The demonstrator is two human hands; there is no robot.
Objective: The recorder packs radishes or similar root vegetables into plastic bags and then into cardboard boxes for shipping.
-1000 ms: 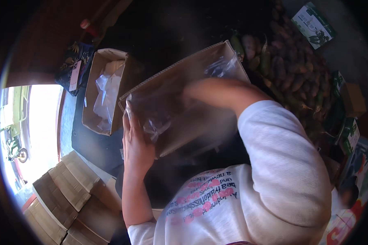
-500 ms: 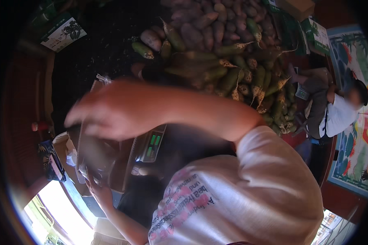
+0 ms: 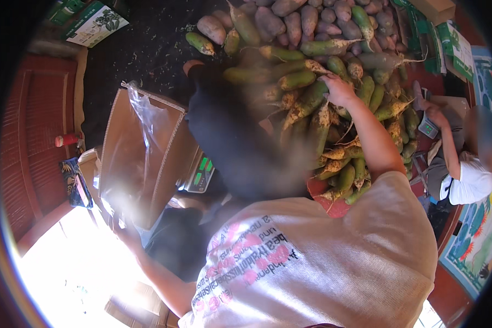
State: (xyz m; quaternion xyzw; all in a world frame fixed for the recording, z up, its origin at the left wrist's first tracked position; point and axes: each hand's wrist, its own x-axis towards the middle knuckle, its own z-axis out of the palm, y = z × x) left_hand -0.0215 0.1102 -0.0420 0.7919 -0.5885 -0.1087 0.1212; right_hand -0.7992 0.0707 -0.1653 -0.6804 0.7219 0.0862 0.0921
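Observation:
My right hand (image 3: pixel 340 91) reaches into a heap of green radishes (image 3: pixel 298 81), its fingers curled over the end of one green radish (image 3: pixel 310 101) with a muddy root. At the lower left, my left hand (image 3: pixel 127 234) is beside the near edge of a tilted cardboard box (image 3: pixel 167 123); glare washes out its fingers. A clear plastic bag (image 3: pixel 142 112) lines that box and hangs over its rim. Partly hidden by the box is a scale (image 3: pixel 201 174) with a lit green display.
Pinkish-purple tubers (image 3: pixel 292 27) are piled behind the radishes. A dark blurred shape (image 3: pixel 235 131) stands between box and heap. To the right, another person (image 3: pixel 464 177) sits by a small scale (image 3: pixel 427 127). Printed cartons (image 3: pixel 97 24) stand at the far left; a red panelled door (image 3: pixel 41 120) is left.
My right hand has moved from over the box, rightward and away, to the radish heap. The box and its plastic bag now show plainly. My left hand stays near the box's edge.

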